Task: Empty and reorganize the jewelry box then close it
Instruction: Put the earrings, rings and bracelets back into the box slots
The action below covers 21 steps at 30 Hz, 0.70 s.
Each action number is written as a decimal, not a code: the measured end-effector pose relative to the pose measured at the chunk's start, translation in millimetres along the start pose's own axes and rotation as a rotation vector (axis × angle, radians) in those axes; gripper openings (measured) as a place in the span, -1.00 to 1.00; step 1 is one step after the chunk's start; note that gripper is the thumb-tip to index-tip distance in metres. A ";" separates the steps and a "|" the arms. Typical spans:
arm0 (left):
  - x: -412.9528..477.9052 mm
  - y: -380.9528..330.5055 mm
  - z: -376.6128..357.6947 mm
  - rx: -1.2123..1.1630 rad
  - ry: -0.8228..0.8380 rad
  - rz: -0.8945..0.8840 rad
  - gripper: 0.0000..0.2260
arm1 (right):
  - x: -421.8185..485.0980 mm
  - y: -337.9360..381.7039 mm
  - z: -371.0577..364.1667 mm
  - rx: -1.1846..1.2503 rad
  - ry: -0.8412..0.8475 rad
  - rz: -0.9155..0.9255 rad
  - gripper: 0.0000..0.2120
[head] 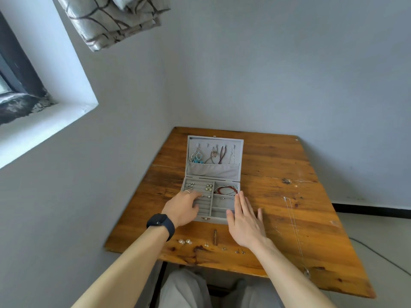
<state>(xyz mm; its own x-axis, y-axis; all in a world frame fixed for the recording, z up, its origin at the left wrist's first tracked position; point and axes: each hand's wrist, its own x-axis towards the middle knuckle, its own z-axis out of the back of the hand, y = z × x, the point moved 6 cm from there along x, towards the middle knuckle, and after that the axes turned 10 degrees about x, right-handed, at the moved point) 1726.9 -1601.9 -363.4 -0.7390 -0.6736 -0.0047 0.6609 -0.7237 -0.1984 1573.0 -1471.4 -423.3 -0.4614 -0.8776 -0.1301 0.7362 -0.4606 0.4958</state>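
The jewelry box (213,171) stands open on the wooden surface (278,174), toward its far left corner, with the lid tipped back. Necklaces hang from hooks in the lid above a fabric pocket, among them a turquoise pendant (196,160). In the base, ring rolls fill the left section and hold a few small pieces. A red bracelet (225,189) lies coiled in the far right compartment. The left grip (182,207), with a dark watch (160,223) on its wrist and a ring (186,191) on one finger, reaches into the ring rolls with its fingers bent downward. Whether it is grasping anything cannot be told. The right grip (244,221) is released, its fingers straight and together, lying over the box's near right corner. A row of small earrings (185,241) lies along the near edge of the surface, with a short brown piece (215,237) among them. A thin silver chain (293,225) runs down the right side toward the near right corner.
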 end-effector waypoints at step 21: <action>13.6 -21.9 -13.3 0.171 -0.064 0.069 -0.59 | 3.8 -2.2 -4.2 0.035 -0.028 0.008 -0.35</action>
<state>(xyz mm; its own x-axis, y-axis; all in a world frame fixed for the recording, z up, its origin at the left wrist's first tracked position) 1700.6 -1593.2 -372.2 -0.6853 -0.7265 0.0509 0.7260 -0.6870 -0.0303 1571.7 -1474.3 -428.4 -0.4695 -0.8770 -0.1023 0.7225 -0.4482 0.5264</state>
